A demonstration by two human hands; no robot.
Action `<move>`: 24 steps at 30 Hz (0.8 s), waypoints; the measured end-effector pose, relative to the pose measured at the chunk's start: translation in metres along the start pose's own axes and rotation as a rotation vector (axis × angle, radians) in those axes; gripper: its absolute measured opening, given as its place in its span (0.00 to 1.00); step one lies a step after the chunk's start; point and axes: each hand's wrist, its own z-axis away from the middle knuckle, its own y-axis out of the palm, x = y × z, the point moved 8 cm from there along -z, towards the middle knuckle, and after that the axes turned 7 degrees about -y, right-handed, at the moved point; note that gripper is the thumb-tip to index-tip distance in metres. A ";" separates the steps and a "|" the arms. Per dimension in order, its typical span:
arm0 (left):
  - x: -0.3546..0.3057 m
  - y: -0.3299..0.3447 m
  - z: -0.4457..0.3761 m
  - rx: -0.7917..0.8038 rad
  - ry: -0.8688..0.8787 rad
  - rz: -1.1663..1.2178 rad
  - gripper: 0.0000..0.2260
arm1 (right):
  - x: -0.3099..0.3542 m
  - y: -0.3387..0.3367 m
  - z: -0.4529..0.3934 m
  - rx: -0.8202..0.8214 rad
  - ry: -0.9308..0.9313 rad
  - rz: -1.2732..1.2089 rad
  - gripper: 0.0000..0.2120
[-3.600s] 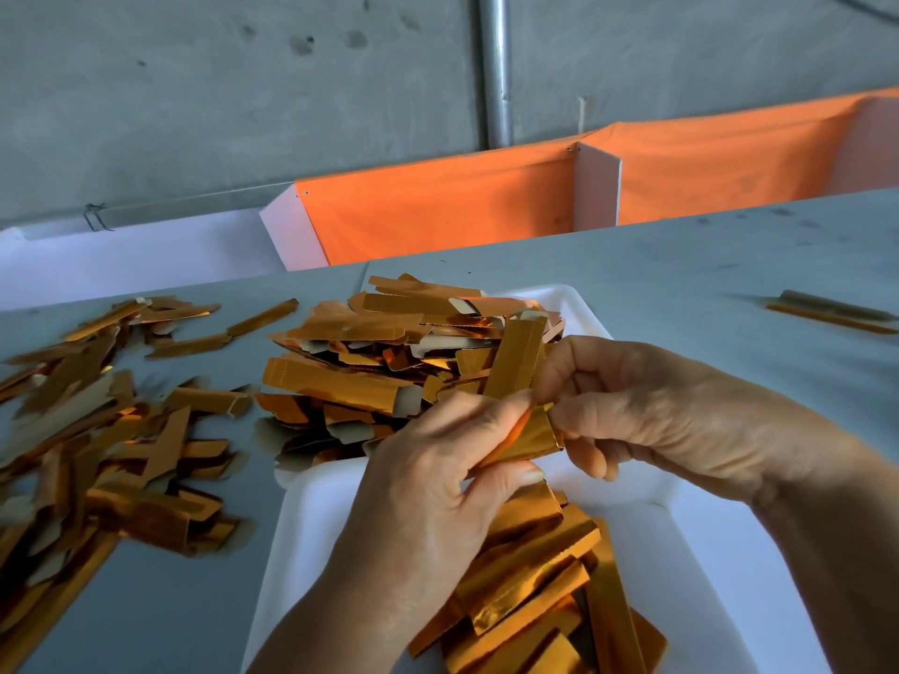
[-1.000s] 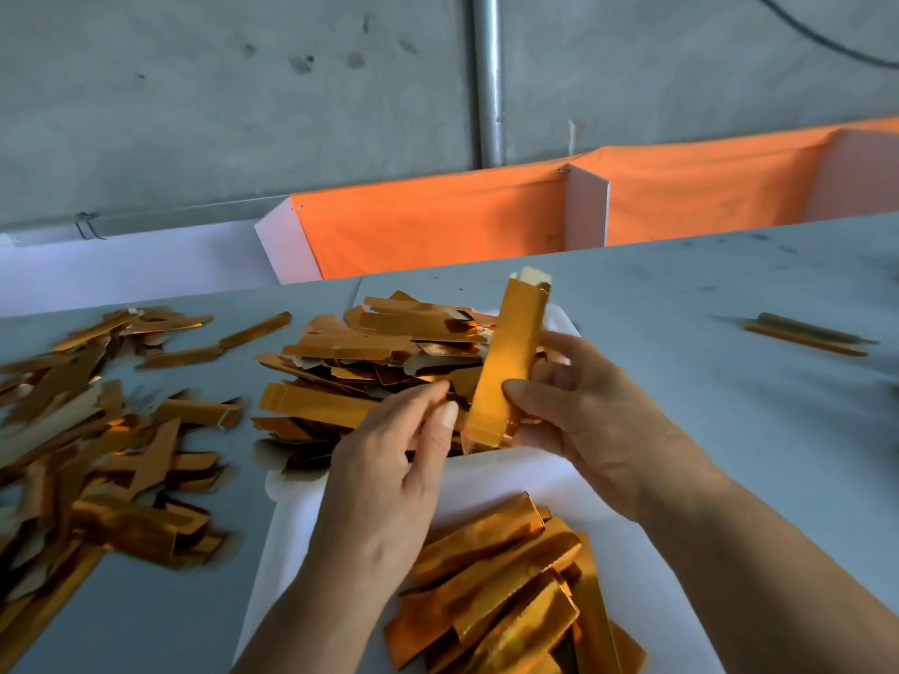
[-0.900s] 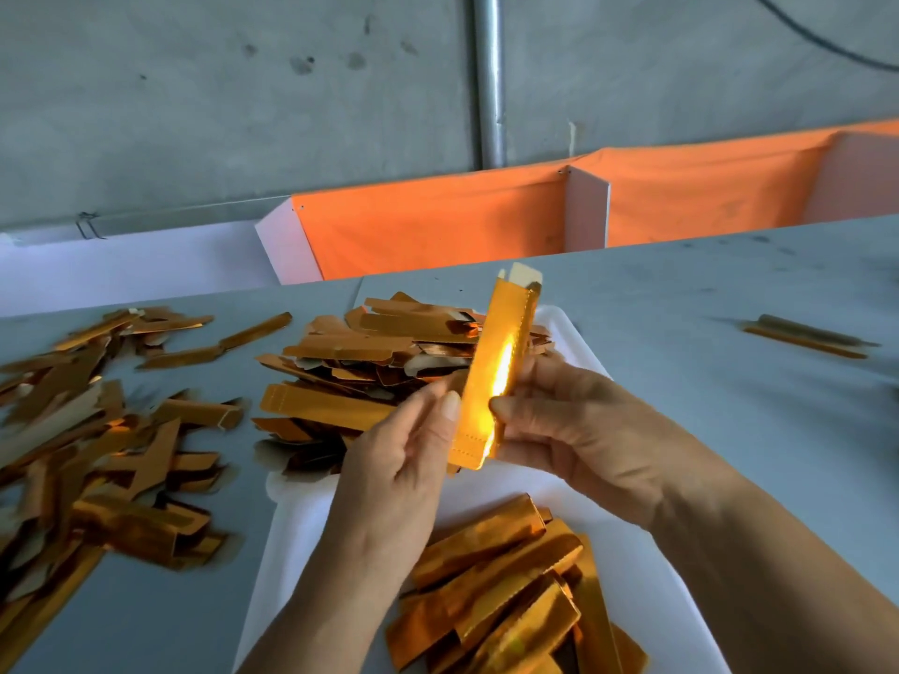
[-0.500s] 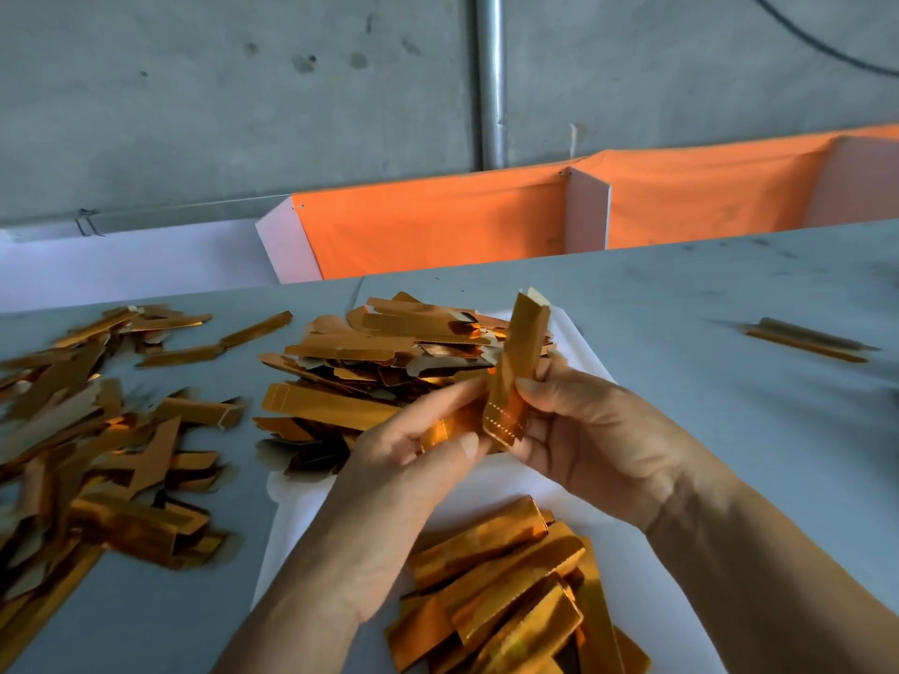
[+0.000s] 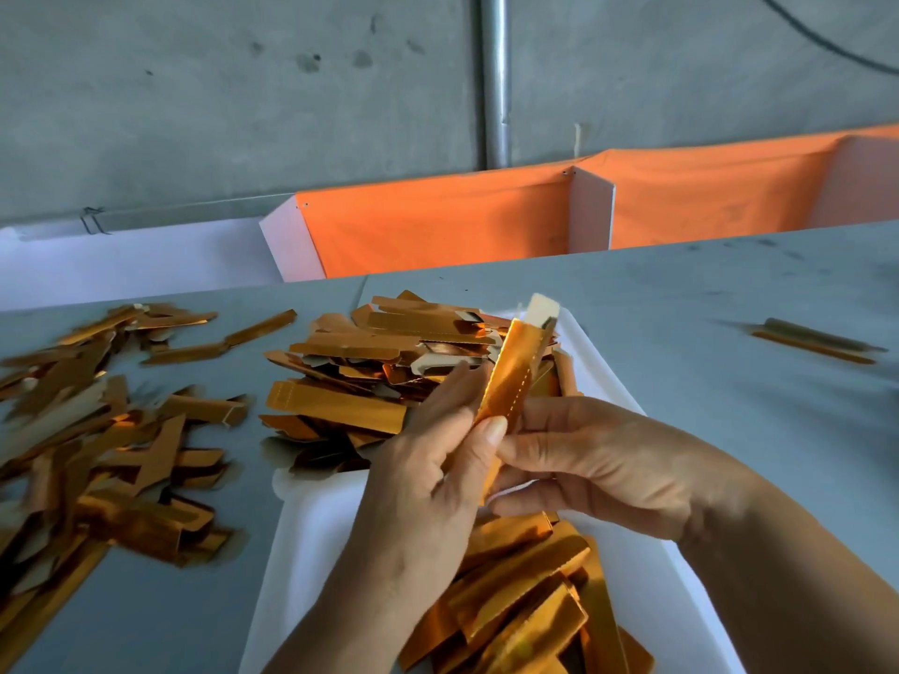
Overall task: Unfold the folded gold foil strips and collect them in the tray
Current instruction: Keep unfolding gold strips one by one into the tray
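Observation:
One gold foil strip (image 5: pixel 514 369) stands nearly upright above the white tray (image 5: pixel 311 542), its white tab at the top. My left hand (image 5: pixel 428 484) pinches its lower end with thumb and fingers. From the right, my right hand (image 5: pixel 593 464) holds the same lower end. A heap of flat gold strips (image 5: pixel 389 362) fills the tray's far end. A second pile of gold strips (image 5: pixel 525 600) lies in the tray's near end, partly hidden by my forearms.
Many loose gold strips (image 5: pixel 97 430) are scattered over the grey table on the left. A couple of strips (image 5: pixel 817 340) lie apart at the right. An orange-lined trough (image 5: pixel 438 231) runs along the table's far edge, with a concrete wall behind.
The strip was bent between my hands half a second ago. It now stands straight and taller again, and my left thumb has slid up along its lower end.

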 end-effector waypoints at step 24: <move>-0.006 -0.001 0.005 -0.180 0.044 -0.305 0.14 | 0.030 -0.026 0.015 -0.225 -0.195 -0.029 0.13</move>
